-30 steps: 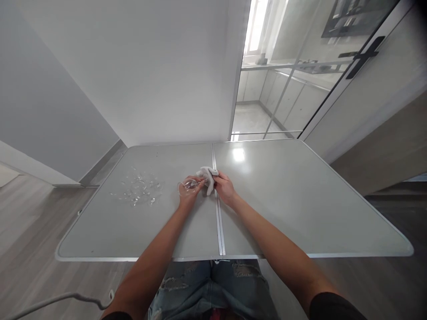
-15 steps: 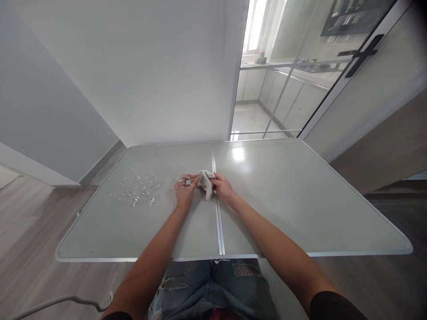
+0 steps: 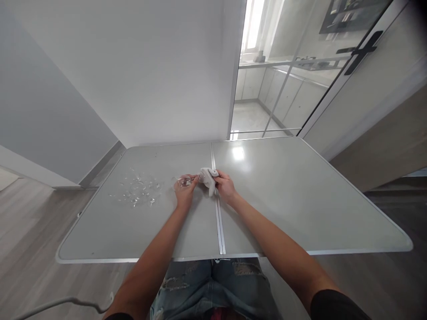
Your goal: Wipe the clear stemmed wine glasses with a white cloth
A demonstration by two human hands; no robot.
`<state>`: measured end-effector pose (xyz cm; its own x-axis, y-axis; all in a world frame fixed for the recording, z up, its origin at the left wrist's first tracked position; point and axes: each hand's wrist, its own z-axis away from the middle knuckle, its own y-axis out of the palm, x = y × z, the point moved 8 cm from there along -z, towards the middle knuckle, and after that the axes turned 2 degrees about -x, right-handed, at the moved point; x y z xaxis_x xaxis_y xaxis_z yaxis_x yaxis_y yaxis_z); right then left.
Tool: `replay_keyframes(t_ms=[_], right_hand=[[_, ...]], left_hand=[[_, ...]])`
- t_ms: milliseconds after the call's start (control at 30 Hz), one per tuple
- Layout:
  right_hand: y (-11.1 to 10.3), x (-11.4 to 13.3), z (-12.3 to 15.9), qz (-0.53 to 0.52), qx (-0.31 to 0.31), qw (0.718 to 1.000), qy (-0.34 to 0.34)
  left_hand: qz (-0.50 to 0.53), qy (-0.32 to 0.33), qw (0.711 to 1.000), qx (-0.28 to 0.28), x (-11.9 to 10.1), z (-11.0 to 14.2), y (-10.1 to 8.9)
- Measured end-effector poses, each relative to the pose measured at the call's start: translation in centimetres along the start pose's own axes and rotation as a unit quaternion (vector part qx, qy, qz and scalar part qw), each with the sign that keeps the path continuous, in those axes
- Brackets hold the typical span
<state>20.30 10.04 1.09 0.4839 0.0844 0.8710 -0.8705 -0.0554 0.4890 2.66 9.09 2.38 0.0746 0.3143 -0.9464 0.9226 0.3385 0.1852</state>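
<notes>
My left hand (image 3: 185, 190) is closed around a clear, shiny piece (image 3: 185, 181) of glass or plastic; its full shape is hidden by the fingers. A crumpled white cloth (image 3: 208, 177) lies between my two hands, with a loose end hanging down. It touches the left fingertips, where the clear piece meets it. The fingers of my right hand (image 3: 225, 186) pinch the cloth's right side. Both hands are just above the middle of the grey table (image 3: 287, 213).
Several transparent pieces (image 3: 138, 189) lie in a loose heap on the table's left half. A metal seam (image 3: 218, 222) splits the tabletop. Behind the table stand a white wall (image 3: 173, 89) and a glass door (image 3: 280, 84). A pale cable (image 3: 66, 301) runs at lower left.
My right hand and the white cloth have shifted slightly to the right, and the cloth looks more spread. My left hand stays nearly in place with the clear piece.
</notes>
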Motion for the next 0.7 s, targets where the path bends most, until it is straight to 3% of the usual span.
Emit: replay_keyframes(t_ms=[100, 200, 300, 400, 500, 600, 700], right_hand=[[0.1, -0.6, -0.1, -0.012, 0.003, 1.0, 0.019], [0.3, -1.4, -0.2, 0.023, 0.021, 0.998, 0.046], [0.2, -0.8, -0.1, 0.011, 0.018, 1.0, 0.014], [0.2, -0.3, 0.0, -0.026, 0.016, 1.0, 0.005], [0.4, -0.4, 0.1, 0.006, 0.02, 1.0, 0.022], [0.6, 0.9, 0.5, 0.105, 0.03, 0.993, -0.045], [1.5, 2.4, 1.4, 0.191, 0.076, 0.97, -0.13]], left_hand=[[-0.005, -0.004, 0.999, 0.034, 0.0, 0.2, 0.5], [0.001, -0.005, 1.0, 0.004, 0.0, 0.1, 0.0], [0.0, -0.009, 1.0, -0.018, 0.1, 0.0, -0.3], [-0.018, 0.0, 0.999, 0.029, -0.1, 0.1, 0.5], [-0.024, 0.005, 0.999, 0.049, -0.1, 0.3, 0.8], [-0.006, -0.004, 1.0, 0.021, 0.3, 0.1, 0.2], [0.022, -0.021, 0.999, 0.036, 1.0, -0.1, 0.4]])
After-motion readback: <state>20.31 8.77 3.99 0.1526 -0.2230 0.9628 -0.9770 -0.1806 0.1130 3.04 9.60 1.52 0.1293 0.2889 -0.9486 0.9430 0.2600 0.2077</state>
